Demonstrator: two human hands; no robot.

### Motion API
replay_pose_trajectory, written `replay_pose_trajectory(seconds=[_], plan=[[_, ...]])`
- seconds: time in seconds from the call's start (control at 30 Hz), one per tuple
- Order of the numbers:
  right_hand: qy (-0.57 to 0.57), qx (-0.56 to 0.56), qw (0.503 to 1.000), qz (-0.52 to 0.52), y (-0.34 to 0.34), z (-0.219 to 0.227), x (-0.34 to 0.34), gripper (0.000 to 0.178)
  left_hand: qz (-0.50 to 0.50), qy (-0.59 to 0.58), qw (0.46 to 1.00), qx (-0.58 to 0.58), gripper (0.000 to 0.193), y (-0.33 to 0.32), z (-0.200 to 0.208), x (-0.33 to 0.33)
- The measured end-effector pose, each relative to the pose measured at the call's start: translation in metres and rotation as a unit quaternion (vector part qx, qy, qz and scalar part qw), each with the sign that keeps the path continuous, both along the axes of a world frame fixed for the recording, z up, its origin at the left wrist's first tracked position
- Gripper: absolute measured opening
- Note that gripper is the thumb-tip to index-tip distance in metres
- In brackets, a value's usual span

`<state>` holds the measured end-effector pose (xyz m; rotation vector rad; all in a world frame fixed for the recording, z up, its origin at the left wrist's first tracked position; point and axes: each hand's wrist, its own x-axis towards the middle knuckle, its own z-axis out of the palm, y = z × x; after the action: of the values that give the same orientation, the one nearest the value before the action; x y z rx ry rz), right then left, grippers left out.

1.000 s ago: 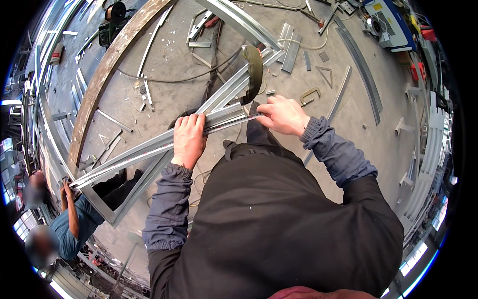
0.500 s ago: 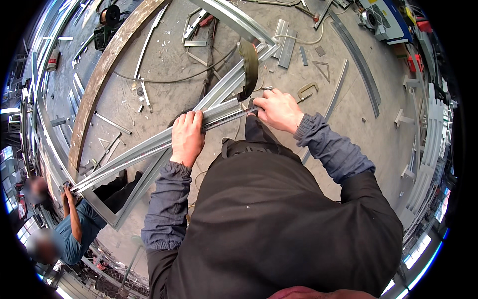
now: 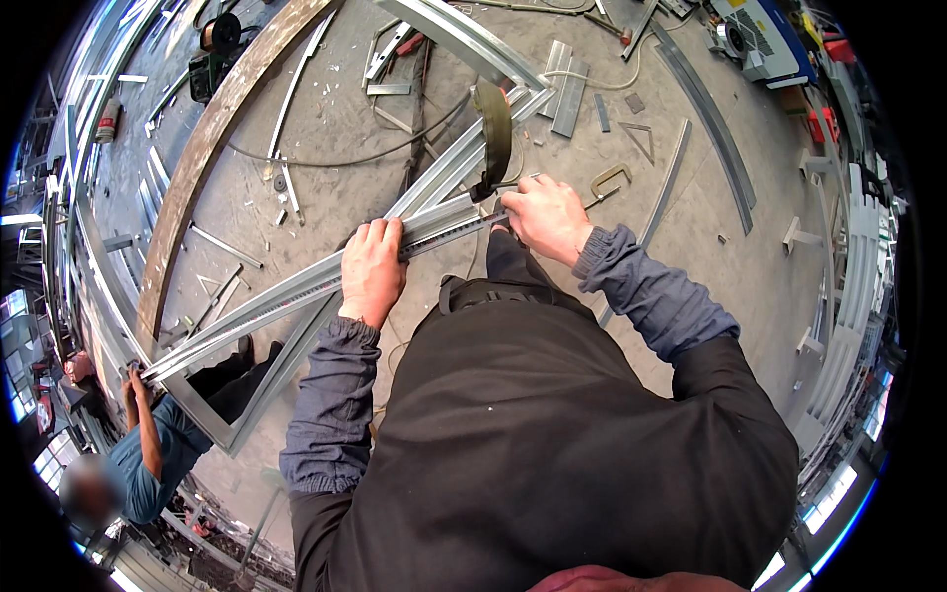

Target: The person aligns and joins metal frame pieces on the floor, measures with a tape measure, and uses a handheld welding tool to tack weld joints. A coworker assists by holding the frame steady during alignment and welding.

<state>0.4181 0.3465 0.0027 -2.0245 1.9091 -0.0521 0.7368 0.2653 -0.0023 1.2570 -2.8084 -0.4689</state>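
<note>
1. Right hand (image 3: 543, 215): thumb and fingers pinched on a thin, graduated metal measuring tape (image 3: 449, 238). Palm hidden; cannot tell if a case sits inside.
2. Left hand (image 3: 373, 268): fingers curled over a long, silver, grooved metal bar (image 3: 441, 219), tape passing under the same hand.
3. Key relation: tape runs from the right hand down toward the lower left, long axis along the bar's near edge. Right hand nearer the tape's right end, just past the bar's right end; left hand between there and the bar's far left end.
4. At that left end: hands of a co-worker (image 3: 136, 383) in a teal shirt.
5. In the way: a wide olive-green band (image 3: 498, 128) hangs near the upper corner of an angular silver metal frame (image 3: 439, 185), its lower tip just beside the right fingers.
6. Grey concrete floor (image 3: 730, 286): bronze-coloured C-shaped clamp (image 3: 596, 184) near the right hand; two flat silver strips (image 3: 570, 94) farther up.
</note>
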Motion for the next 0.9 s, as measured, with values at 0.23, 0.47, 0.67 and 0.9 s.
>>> replay_pose_trajectory(seconds=[0.23, 0.47, 0.67, 0.9], plan=[[0.007, 0.008, 1.000, 0.003, -0.0004, 0.0049, 0.0017, 0.018, 0.011, -0.006, 1.000, 0.010, 0.071, 0.0003, 0.0051, -0.0022], [0.012, 0.010, 1.000, 0.006, -0.0020, 0.0067, 0.0016, 0.019, 0.012, -0.004, 1.000, 0.009, 0.065, 0.0003, 0.0062, -0.0035], [0.008, 0.010, 1.000, 0.011, -0.0016, 0.0052, 0.0004, 0.019, 0.012, -0.008, 1.000, 0.005, 0.065, 0.0015, 0.0066, -0.0035], [0.004, 0.011, 1.000, 0.015, -0.0021, 0.0073, -0.0011, 0.019, 0.016, -0.014, 1.000, 0.005, 0.070, 0.0002, 0.0003, -0.0007]])
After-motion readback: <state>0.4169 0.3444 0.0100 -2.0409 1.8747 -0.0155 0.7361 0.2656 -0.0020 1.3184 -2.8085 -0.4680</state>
